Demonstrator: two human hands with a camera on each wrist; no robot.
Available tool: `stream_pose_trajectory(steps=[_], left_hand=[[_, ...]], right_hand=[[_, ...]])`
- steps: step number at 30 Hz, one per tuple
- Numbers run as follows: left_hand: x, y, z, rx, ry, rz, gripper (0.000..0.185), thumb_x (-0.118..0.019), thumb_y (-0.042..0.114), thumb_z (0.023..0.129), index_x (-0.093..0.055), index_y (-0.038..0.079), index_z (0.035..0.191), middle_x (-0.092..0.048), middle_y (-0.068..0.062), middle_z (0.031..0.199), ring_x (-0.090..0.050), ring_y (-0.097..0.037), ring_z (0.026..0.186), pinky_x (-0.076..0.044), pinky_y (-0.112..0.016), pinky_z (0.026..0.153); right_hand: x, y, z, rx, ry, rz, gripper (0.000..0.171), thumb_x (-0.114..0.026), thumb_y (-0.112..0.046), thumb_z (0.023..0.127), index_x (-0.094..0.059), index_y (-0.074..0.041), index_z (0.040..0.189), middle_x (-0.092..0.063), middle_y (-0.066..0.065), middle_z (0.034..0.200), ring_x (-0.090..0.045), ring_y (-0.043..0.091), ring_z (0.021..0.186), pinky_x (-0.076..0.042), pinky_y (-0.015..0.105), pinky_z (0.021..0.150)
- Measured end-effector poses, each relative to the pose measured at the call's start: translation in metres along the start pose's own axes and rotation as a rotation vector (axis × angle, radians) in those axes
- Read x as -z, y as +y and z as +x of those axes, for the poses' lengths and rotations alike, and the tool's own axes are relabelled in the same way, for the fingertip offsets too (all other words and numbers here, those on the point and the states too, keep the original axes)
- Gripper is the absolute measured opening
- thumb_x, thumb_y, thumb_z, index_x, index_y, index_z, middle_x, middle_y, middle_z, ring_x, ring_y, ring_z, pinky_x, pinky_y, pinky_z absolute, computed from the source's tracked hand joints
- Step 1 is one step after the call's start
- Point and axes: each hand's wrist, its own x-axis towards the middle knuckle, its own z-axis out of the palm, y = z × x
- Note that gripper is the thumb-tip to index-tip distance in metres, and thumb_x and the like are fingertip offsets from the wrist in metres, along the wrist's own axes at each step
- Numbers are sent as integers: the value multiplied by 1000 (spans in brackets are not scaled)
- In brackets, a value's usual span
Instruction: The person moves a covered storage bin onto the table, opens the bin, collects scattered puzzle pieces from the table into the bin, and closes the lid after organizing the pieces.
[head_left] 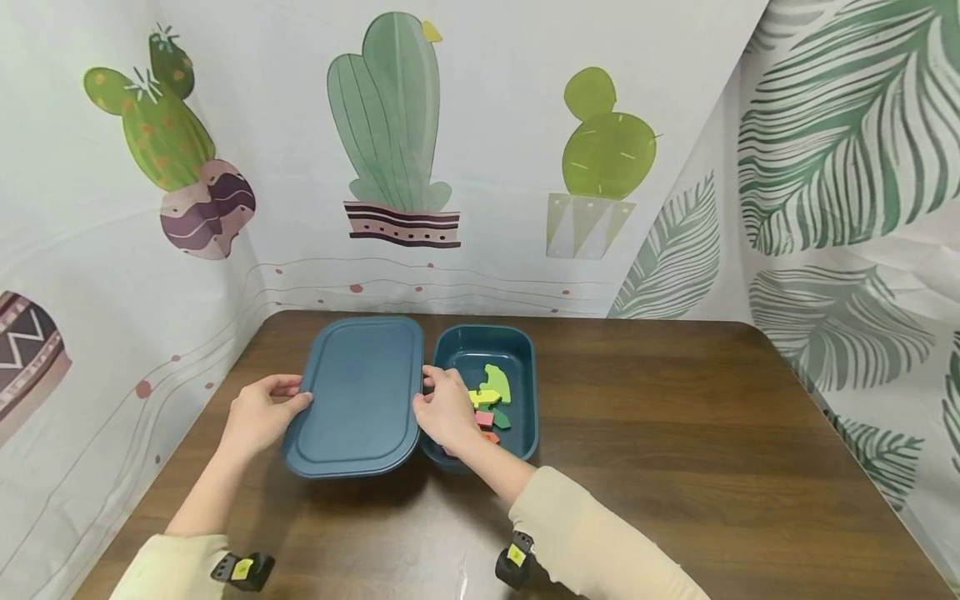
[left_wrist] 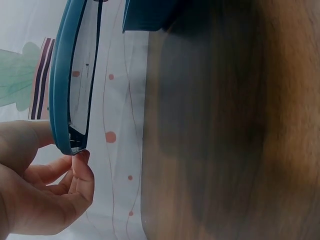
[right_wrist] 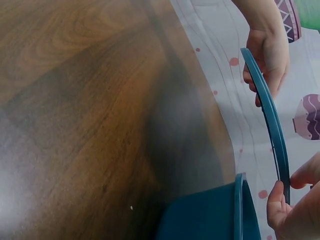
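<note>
A dark teal rectangular lid is held level above the table by both hands. My left hand pinches its left edge, thumb on top and fingers beneath, as the left wrist view also shows. My right hand pinches the lid's right edge, reaching across the near-left part of the open box. That teal box stands on the table just right of the lid. Inside it lie several colourful flat pieces: a light green one, a yellow one, a pink one and others partly hidden by my right hand.
The box stands near the far edge of a brown wooden table. A white cloth with cactus prints hangs behind and to the left, and leaf-patterned cloth hangs on the right. Each forearm wears a small black wrist camera.
</note>
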Motion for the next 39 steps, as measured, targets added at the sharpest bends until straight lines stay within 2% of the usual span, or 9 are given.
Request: stream_pose_trajectory(steps=[9, 20, 27, 39], left_hand=[[-12, 13, 5, 8, -25, -27, 38, -61, 23, 86, -60, -1, 115, -65, -19, 104, -63, -32, 97, -49, -39, 77], [-38, 29, 14, 28, -35, -83, 36, -62, 20, 85, -60, -2, 114, -65, -19, 102, -63, -32, 97, -48, -44, 82], [-50, 39, 17, 50, -28, -123, 35, -62, 18, 84, -61, -2, 113, -65, -18, 101, -63, -31, 96, -48, -42, 82], [-65, 54, 18, 39, -23, -141, 33, -62, 16, 84, -62, -2, 111, -66, -18, 98, -64, -31, 93, -48, -42, 80]], right_hand=[[12, 8, 0, 18, 15, -27, 43, -58, -7, 85, -51, 1, 128, -54, 15, 109, -61, 19, 86, -50, 24, 67], [30, 22, 1, -2, 49, -49, 43, -57, -6, 85, -51, 2, 127, -53, 16, 108, -61, 22, 87, -50, 26, 62], [38, 29, 4, -17, 82, -66, 42, -57, -8, 85, -53, 1, 126, -55, 15, 108, -62, 21, 88, -50, 29, 67], [52, 39, 2, -20, 116, -91, 40, -56, -7, 84, -55, 3, 123, -55, 16, 105, -63, 21, 88, -49, 32, 70]])
